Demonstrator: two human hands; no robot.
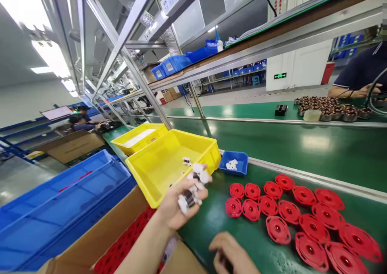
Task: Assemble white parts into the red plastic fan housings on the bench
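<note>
My left hand [181, 201], palm up with its fingers curled, cradles a handful of small white plastic parts [198, 173] with black pieces among them. It is in front of a yellow bin [145, 173], in which a few similar small parts [186, 161] lie. Low in the view, my right hand [231, 254] hovers over the green bench with loosely bent, parted fingers and no object visible in it. To its right, red plastic discs [278, 229] with raised centres lie in rows. Behind them a small blue tray [242, 165] contains white parts [231, 165].
A second yellow bin [136, 139] stands behind the first. At the left are blue crates [60, 209] and a cardboard box [99, 225] with red parts. Metal posts [148, 88] carry an overhead shelf. Across the bench, a person's hand [367, 90] is near many copper-wound metal parts [325, 104].
</note>
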